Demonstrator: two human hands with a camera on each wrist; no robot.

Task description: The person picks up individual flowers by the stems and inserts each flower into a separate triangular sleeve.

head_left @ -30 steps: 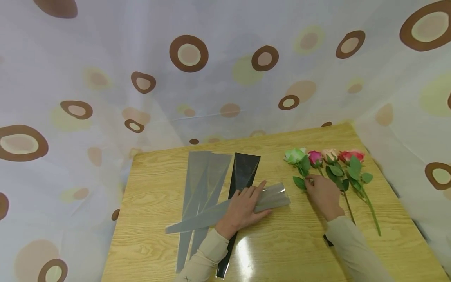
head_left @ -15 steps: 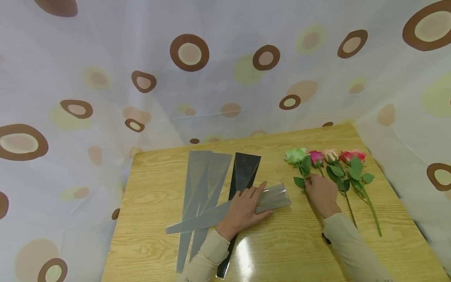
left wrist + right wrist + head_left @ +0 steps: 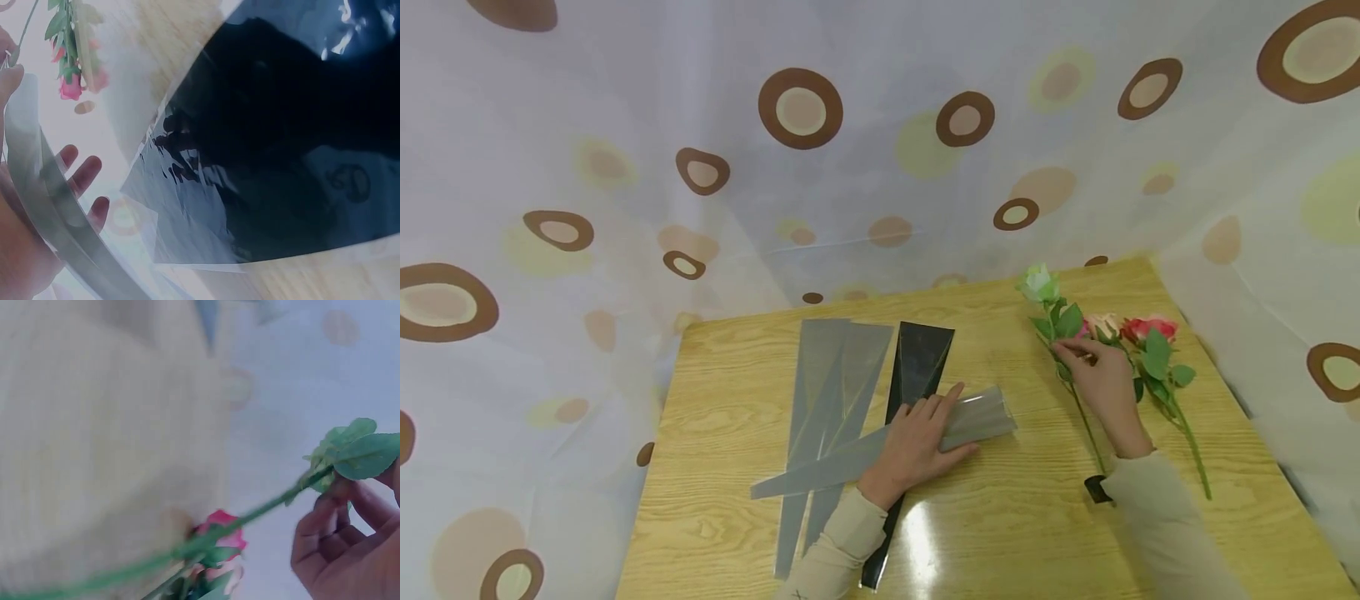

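Green-white rose (image 3: 1039, 285): right half of table, flower toward the far edge, stem running back toward the near side. Right hand (image 3: 1108, 379) has it, thumb and fingertips pinched on the stem among the leaves, the other fingers bent. Can't tell if the lower stem end touches the table.

Gray wrapper (image 3: 979, 421): mid-table, lying crosswise, wide end right, narrow end left. Left hand (image 3: 916, 446) is laid over it, fingers loosely extended, thumb out to the near side. Gap between wide end and rose.

Under the gray wrapper: black wrapper (image 3: 920, 358), running near to far, wide end far. Just left of it, two more gray wrappers (image 3: 868, 358), same direction, overlapping at the far end.

Right of the held rose: magenta rose (image 3: 1082, 328), mostly hidden by the right hand; then peach rose (image 3: 1103, 323); then red rose (image 3: 1153, 327), its stem pointing near. Small dark item (image 3: 1097, 490) beside the right cuff (image 3: 1138, 479), too unclear to name.

Table (image 3: 715, 467) is wood-grain. Spotted cloth (image 3: 880, 50) behind and on both sides.
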